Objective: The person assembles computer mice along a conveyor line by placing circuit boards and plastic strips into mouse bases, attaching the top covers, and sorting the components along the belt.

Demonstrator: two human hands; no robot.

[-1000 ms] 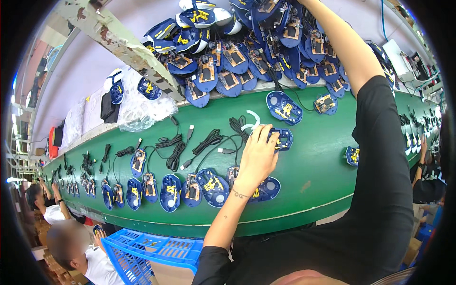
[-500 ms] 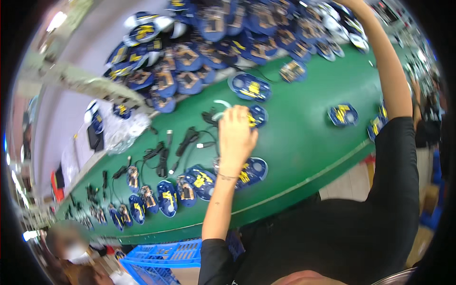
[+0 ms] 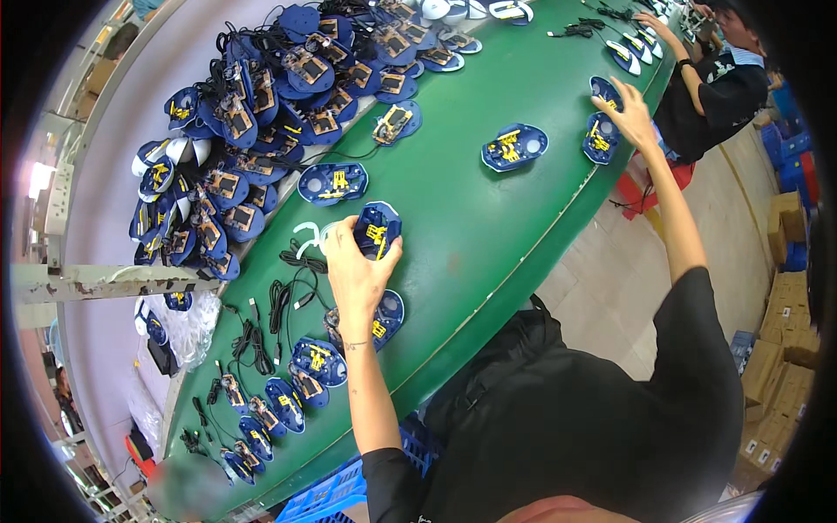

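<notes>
My left hand [image 3: 356, 275] is closed around a blue mouse shell [image 3: 377, 228] with yellow parts inside, its thumb and fingers on opposite edges. A pale curved strip [image 3: 309, 240] lies beside those fingers. At the right, my right hand [image 3: 635, 122] pinches a tilted blue mouse shell [image 3: 602, 88] by its rim near the belt's edge. Just below it lies another yellow-fitted shell [image 3: 602, 139]. Between my hands rests an open shell [image 3: 515, 147], and a further shell [image 3: 333, 183] lies beyond my left hand. Under my left wrist, one more shell [image 3: 390, 315] is partly covered.
Mouse bases with circuit boards are heaped [image 3: 309, 70] along the far side of the green belt [image 3: 453, 253]. Shells, boards and coiled black cables [image 3: 253, 344] line its left. A co-worker [image 3: 715, 87] stands far right. Below the belt is a blue crate [image 3: 327, 497].
My view has turned right, bringing a co-worker into sight. My right hand has come down from the top edge onto a shell. My left hand now visibly grips its shell.
</notes>
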